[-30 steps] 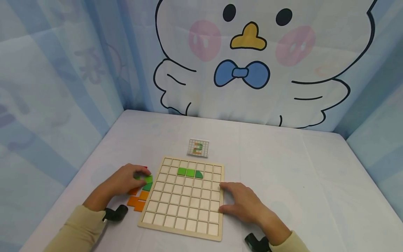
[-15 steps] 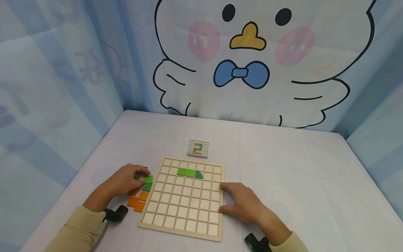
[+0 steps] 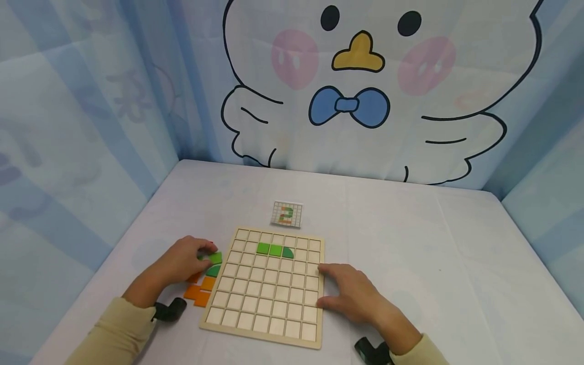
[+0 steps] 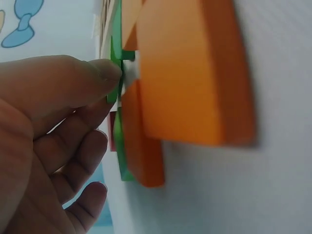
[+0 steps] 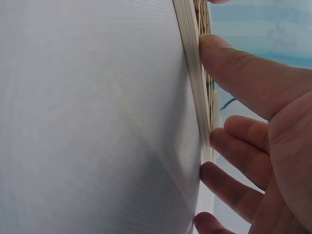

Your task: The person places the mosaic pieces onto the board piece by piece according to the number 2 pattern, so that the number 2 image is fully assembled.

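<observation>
My left hand (image 3: pixel 184 259), at the left of the wooden grid board (image 3: pixel 266 290), pinches a light green square tile (image 3: pixel 216 258) between thumb and index finger. In the left wrist view that tile (image 4: pixel 112 95) stands tilted among the loose pieces. A dark green rounded tile (image 3: pixel 213 271) lies just below it, beside the board. Two light green squares (image 3: pixel 276 250) and a dark green quarter-round tile (image 3: pixel 288 252) sit in a row in the board's upper cells. Along the board's right edge rests my right hand (image 3: pixel 353 294), thumb and fingers spread and touching the rim.
Several orange tiles (image 3: pixel 209 283) lie left of the board, partly under the left hand. Behind the board is a small pattern card (image 3: pixel 287 214) showing a green and orange figure. A printed curtain (image 3: pixel 349 142) stands beyond the white table.
The left hand and the light green tile have risen very slightly. The right hand and the board keep their places.
</observation>
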The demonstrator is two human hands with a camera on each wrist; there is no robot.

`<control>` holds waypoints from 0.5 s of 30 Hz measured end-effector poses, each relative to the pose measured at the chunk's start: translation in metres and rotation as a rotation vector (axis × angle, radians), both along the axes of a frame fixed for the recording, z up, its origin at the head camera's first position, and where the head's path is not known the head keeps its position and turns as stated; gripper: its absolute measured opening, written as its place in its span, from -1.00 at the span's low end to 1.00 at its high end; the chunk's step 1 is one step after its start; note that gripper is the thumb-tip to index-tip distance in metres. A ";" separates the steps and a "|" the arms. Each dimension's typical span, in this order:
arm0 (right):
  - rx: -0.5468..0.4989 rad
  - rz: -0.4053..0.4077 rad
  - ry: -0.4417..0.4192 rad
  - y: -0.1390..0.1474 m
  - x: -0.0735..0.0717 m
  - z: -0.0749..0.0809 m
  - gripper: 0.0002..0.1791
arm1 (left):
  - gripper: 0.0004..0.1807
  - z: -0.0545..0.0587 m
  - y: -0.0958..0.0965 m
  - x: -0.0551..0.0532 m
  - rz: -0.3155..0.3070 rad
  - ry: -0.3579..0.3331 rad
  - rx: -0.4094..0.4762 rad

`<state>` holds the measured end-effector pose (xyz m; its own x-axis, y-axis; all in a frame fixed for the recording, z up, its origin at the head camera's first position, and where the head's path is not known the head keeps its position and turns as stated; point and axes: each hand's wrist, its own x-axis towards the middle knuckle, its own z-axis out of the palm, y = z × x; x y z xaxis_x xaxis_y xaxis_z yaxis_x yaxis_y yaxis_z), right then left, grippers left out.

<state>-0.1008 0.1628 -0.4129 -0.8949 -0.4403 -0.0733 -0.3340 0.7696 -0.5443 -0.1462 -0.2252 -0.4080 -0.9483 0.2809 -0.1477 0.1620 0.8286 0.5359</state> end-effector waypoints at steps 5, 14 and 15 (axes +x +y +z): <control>0.000 -0.006 -0.004 -0.001 0.000 -0.001 -0.24 | -0.71 0.005 0.001 -0.002 -0.012 0.023 0.004; -0.007 -0.001 -0.006 0.000 0.000 0.000 -0.24 | -0.74 0.019 0.015 -0.004 -0.027 0.037 -0.010; -0.010 0.000 -0.006 0.000 0.000 0.000 -0.24 | -0.74 0.020 0.017 -0.004 -0.030 0.039 -0.003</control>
<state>-0.1008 0.1629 -0.4124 -0.8943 -0.4413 -0.0740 -0.3312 0.7641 -0.5536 -0.1500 -0.2082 -0.3876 -0.9444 0.3091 -0.1117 0.2076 0.8246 0.5263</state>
